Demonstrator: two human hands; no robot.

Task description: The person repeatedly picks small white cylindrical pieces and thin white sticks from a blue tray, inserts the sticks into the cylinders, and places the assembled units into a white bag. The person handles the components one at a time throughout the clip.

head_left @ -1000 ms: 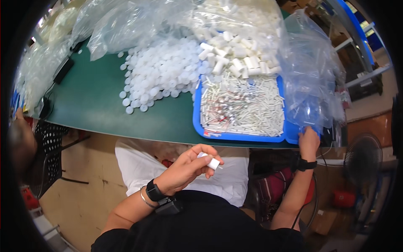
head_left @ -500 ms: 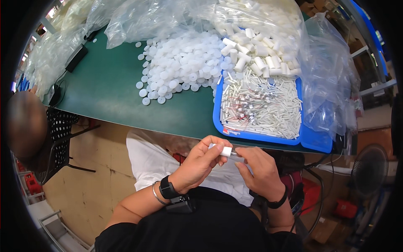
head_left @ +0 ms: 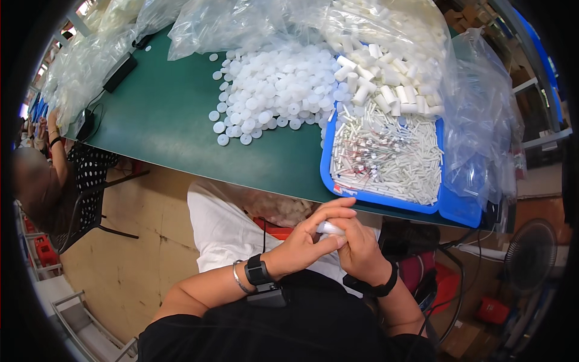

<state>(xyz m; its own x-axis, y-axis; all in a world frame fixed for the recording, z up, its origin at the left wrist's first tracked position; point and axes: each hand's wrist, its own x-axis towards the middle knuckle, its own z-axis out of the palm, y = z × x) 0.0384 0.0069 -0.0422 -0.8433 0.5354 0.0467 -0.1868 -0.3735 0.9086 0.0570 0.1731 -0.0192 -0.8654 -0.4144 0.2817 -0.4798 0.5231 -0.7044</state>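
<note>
Above my lap, close to the table's front edge, both hands meet around a small white plastic cylinder. My left hand is closed on it, thumb along the near side and fingers over the far side. Against its right end, my right hand is closed too, its fingers and thumb touching the left hand's. Most of the cylinder is hidden by the fingers. Just beyond the hands sits a blue tray of thin white sticks, with red and grey wire-like pieces among them.
A pile of translucent white discs covers the middle of the green table. White cylinders spill from a clear plastic bag behind the tray. Another bag hangs at the right, near a fan. A person sits at far left.
My right hand has moved left and closed over the end of the cylinder, where a thin metallic tip stuck out before. The picture has shifted slightly. The person at far left now has an arm raised.
</note>
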